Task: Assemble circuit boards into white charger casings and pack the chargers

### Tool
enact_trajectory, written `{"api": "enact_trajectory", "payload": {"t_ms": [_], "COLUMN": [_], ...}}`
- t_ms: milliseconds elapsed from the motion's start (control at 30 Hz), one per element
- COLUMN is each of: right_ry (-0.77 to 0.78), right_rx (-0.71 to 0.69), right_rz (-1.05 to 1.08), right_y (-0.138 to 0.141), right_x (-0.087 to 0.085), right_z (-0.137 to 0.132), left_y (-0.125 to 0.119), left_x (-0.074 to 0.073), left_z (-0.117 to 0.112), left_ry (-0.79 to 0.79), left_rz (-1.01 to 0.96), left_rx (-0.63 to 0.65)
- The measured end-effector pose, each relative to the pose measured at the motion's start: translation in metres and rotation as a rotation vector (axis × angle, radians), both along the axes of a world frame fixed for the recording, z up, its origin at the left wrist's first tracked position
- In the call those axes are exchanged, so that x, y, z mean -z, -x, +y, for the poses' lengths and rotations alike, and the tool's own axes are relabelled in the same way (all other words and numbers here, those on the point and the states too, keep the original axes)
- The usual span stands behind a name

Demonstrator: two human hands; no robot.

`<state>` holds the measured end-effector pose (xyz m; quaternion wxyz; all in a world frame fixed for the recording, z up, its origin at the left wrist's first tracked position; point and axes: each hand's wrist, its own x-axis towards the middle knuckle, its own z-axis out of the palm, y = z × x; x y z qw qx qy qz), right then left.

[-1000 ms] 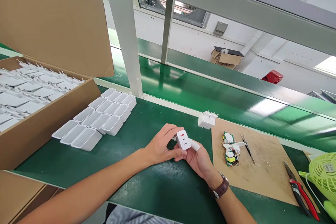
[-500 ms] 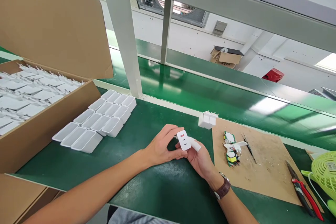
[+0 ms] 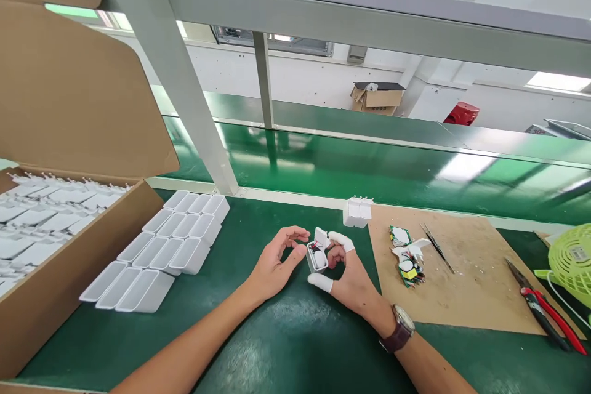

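Observation:
A small white charger [image 3: 317,258] stands upright between my hands, its open end facing up. Wires and parts show inside, and its white plug cover [image 3: 322,237] is tilted up at the far side. My right hand [image 3: 353,277], with white covers on thumb and index finger, curls round the charger's right side, index finger at the cover. On the left side, my left hand [image 3: 277,263] has its fingers apart and its thumb tip at the charger's edge. Whether the charger's base rests on the table is hard to see.
Rows of white open housings [image 3: 161,252] stand left, beside a carton [image 3: 152,206] of white plug parts. White plug units [image 3: 357,212] sit ahead. A brown board [image 3: 466,295] bears circuit boards [image 3: 409,268], tweezers [image 3: 436,247] and pliers [image 3: 545,314]. A green fan [image 3: 572,258] stands right.
The charger has turned from showing its port face to showing its open end with the plug cover tilted up. My left hand's fingers have loosened from it. The view has shifted.

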<state>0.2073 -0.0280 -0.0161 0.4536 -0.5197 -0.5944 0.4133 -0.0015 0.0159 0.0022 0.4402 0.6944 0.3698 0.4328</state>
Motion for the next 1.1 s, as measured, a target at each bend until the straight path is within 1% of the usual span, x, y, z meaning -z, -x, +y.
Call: {"api": "enact_trajectory", "payload": {"t_ms": [133, 200, 300, 400, 500, 567, 633, 700, 733, 800, 900, 967, 1000, 1033, 1100], "right_ry": [0.045, 0.057, 0.060, 0.043, -0.004, -0.034, -0.057, -0.070, -0.073, -0.082, -0.075, -0.071, -0.074, -0.082, -0.086], "right_rx": [-0.144, -0.182, -0.166, -0.157, -0.165, -0.171, -0.185, -0.197, -0.201, -0.208, -0.211, -0.212, -0.219, -0.227, -0.238], "right_rz": [0.064, 0.079, 0.136, 0.190, 0.179, 0.141, 0.101, 0.079, 0.075, 0.076, 0.075, 0.081, 0.087, 0.093, 0.081], "right_y": [0.000, 0.001, 0.003, 0.004, 0.004, 0.004, 0.005, 0.005, 0.005, 0.005, 0.005, 0.004, 0.004, 0.004, 0.003], "right_x": [0.005, 0.006, 0.008, 0.010, 0.011, 0.009, 0.007, 0.007, 0.007, 0.009, 0.011, 0.011, 0.011, 0.011, 0.012], "right_z": [0.002, 0.003, 0.005, 0.006, 0.006, 0.005, 0.005, 0.005, 0.006, 0.006, 0.006, 0.005, 0.005, 0.005, 0.005], "left_y": [-0.001, -0.001, -0.001, -0.001, -0.003, -0.005, -0.005, -0.004, -0.003, 0.000, 0.006, 0.008, 0.009, 0.010, 0.009], "left_x": [-0.005, -0.008, -0.011, -0.010, -0.007, -0.005, -0.006, -0.008, -0.010, -0.015, -0.020, -0.023, -0.024, -0.024, -0.025], "left_z": [0.002, 0.001, 0.000, -0.001, -0.001, -0.002, -0.002, -0.003, -0.003, -0.002, 0.002, 0.004, 0.005, 0.005, 0.005], "left_ry": [0.048, 0.055, 0.063, 0.060, 0.077, 0.071, 0.022, -0.067, -0.115, -0.204, -0.301, -0.347, -0.362, -0.371, -0.372], "left_rz": [-0.029, 0.001, 0.075, 0.047, 0.040, 0.071, 0.093, 0.105, 0.124, 0.184, 0.258, 0.258, 0.258, 0.260, 0.271], "left_rx": [0.077, 0.132, 0.165, 0.171, 0.241, 0.233, 0.156, 0.077, 0.061, 0.092, 0.276, 0.381, 0.402, 0.393, 0.318]}}
